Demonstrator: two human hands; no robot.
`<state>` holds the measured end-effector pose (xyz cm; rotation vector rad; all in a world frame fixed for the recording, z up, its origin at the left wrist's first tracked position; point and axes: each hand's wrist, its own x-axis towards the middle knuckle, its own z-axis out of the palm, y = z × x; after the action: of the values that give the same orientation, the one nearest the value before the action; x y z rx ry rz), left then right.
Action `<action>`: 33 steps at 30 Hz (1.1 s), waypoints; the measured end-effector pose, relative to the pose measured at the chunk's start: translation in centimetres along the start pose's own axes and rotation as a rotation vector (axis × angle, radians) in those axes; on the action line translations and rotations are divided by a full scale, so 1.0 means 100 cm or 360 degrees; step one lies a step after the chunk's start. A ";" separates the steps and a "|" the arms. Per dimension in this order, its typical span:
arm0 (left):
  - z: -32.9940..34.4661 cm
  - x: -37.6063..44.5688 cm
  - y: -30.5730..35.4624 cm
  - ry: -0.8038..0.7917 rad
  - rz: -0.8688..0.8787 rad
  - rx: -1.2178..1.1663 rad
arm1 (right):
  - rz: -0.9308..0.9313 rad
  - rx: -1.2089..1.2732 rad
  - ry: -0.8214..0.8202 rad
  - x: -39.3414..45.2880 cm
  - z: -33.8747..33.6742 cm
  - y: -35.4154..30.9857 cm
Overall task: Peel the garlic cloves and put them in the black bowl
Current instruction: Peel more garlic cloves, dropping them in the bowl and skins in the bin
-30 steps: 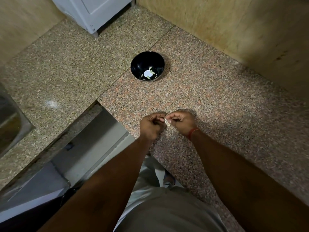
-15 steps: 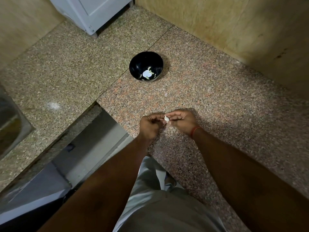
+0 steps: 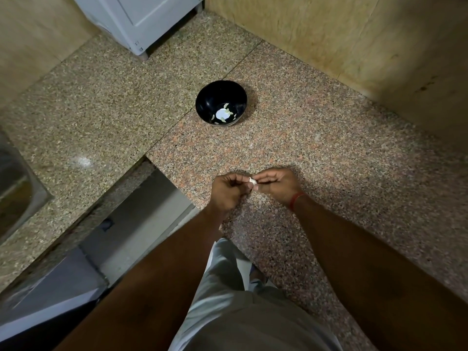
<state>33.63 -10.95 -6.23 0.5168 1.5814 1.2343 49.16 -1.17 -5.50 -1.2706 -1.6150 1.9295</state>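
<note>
Garlic clove [image 3: 253, 182], small and pale, pinched between the fingertips of both hands just above the near part of the counter [image 3: 329, 158]. Left hand [image 3: 229, 192] curled, thumb and forefinger on the clove's left end; right hand [image 3: 277, 184] likewise curled, pinching the right end, red thread [image 3: 296, 200] at its wrist. Too small to tell the clove's long axis for sure, though seemingly lying left to right between the two pinches; how much skin remains cannot be told either. Black bowl [image 3: 221, 102] far from the hands, straight ahead and slightly left, well apart, holding a few pale bits at the bottom. Judged nearer to the left hand, if only by a little. Bare speckled stone between hands and bowl, so open room for a straight reach forward. Counter edge and open gap to the floor just left of the left hand: a dropped clove could likely roll off there. Sink [image 3: 17, 188] at far left, white appliance [image 3: 141, 19] at the far wall.
</note>
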 end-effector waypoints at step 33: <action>0.027 0.006 -0.001 0.0246 -0.0178 0.0010 | 0.0106 0.0005 -0.0045 0.006 -0.007 0.005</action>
<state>35.81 -9.28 -6.44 0.3384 1.7202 1.2080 49.51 -0.45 -6.17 -1.3171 -1.6020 1.9972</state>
